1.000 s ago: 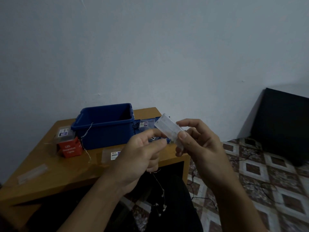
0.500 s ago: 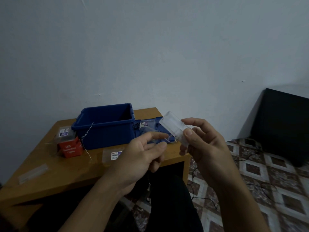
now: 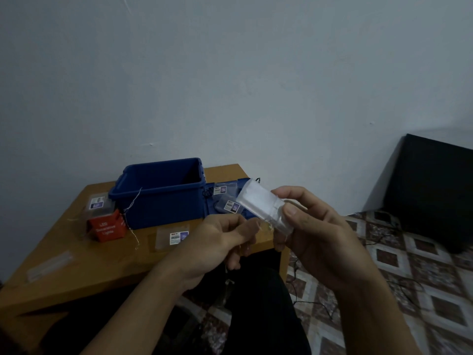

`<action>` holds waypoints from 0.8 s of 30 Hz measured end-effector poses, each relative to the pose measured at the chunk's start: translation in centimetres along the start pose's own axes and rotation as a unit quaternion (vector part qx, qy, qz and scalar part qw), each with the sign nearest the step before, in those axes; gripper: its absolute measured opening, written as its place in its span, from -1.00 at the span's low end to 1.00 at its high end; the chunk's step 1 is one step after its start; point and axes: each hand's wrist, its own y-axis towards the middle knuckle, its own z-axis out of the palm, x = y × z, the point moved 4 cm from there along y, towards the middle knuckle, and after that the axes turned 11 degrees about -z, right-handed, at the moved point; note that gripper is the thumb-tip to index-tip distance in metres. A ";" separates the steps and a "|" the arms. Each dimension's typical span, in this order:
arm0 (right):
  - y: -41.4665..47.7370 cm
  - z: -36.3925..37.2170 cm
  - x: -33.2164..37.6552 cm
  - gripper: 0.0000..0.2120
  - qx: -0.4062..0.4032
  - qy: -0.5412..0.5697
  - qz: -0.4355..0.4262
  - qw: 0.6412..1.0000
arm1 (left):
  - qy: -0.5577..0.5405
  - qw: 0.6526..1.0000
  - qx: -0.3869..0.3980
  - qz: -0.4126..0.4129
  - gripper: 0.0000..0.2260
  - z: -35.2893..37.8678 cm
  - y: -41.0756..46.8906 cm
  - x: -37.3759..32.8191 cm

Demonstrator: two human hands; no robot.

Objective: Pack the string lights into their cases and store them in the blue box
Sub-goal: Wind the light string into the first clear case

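My right hand [image 3: 314, 234] grips the clear case [image 3: 258, 203] above the table's [image 3: 76, 265] right edge; my left hand [image 3: 220, 239] pinches the light string [image 3: 260, 227] at its lower end. I'd feed short loops in slowly, so the wire doesn't kink.

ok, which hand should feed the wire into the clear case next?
Left. The left hand pinches the thin wire beside the lower end of the clear case, with the strand hanging below. The right hand grips the case, so it likely best steadies it.
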 end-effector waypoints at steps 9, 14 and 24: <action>-0.8 0.8 -0.6 -0.80 0.133 -0.053 0.070 0.987 | -0.119 0.982 0.130 -0.064 -0.63 -1.0 0.5 -1.1; -0.9 0.6 -0.4 -0.87 0.149 -0.193 0.081 0.966 | 0.021 0.994 0.050 -0.095 -0.67 -1.4 -0.2 -2.6; -0.1 -0.7 -1.2 -0.88 0.042 -0.400 0.033 0.915 | 0.241 0.957 -0.157 0.036 -0.77 -0.9 -1.0 -5.2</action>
